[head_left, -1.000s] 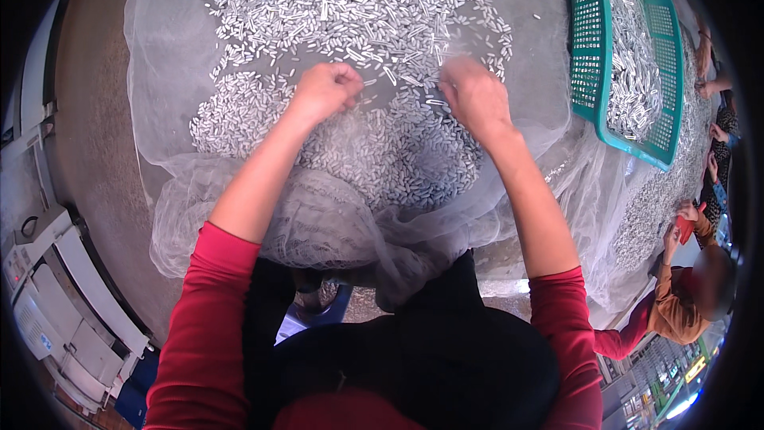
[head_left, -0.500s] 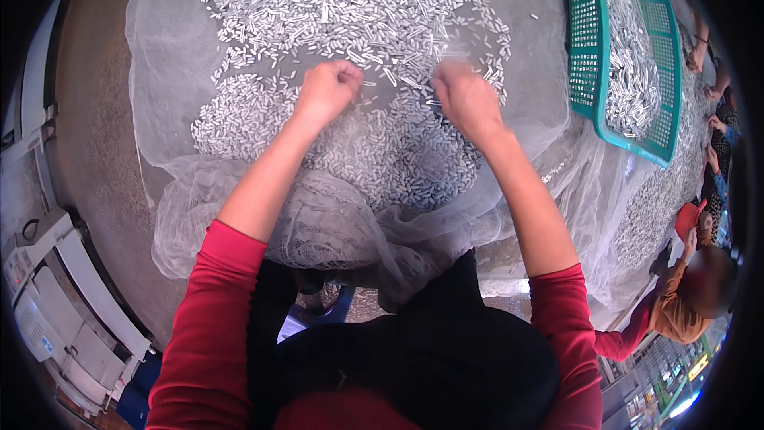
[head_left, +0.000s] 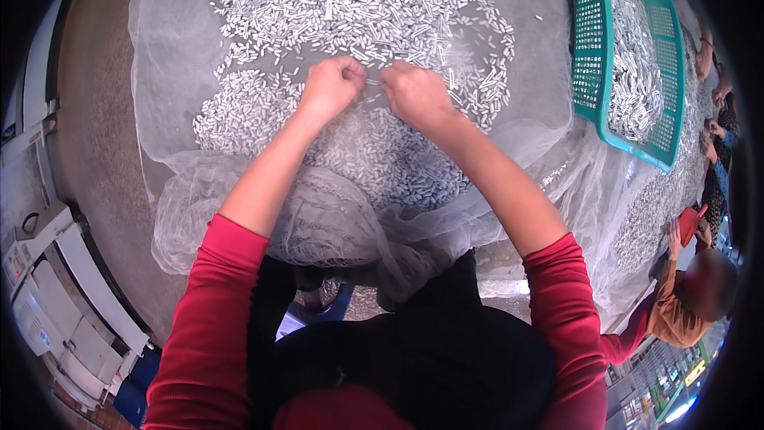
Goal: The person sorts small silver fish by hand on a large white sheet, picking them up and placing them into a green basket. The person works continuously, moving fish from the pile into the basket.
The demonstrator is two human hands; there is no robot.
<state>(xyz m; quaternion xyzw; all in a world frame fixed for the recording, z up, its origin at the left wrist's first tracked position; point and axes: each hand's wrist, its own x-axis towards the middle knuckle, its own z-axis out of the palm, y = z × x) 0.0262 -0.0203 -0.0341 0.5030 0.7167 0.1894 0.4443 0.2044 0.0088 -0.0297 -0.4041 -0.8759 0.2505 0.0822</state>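
Between two heaps of small silvery pieces on a grey surface (head_left: 541, 56), the person's left hand (head_left: 334, 84) and right hand (head_left: 416, 94) face each other, near but apart. The left grip is curled, thumb and forefinger drawn close together; whether a piece is pinched there cannot be told. The right grip is likewise curled, its fingertips turned toward the left hand and partly hidden, so that its hold cannot be told either. A few loose pieces (head_left: 372, 81) lie in the gap between the two grips. Beyond both grips spreads the far heap (head_left: 342, 4), broad and loosely scattered at its edges; nearer the body than the grips lies the near heap (head_left: 374, 159), with the forearms crossing above it. Pale netting (head_left: 318, 223) is gathered in folds on the body side of this heap. Well to the right of the right grip stands a green basket (head_left: 587, 40) of perforated plastic, containing further silvery pieces (head_left: 634, 72). Farther right than the basket, a co-worker in a brown top (head_left: 676, 322) has a hand at a red object (head_left: 691, 224).
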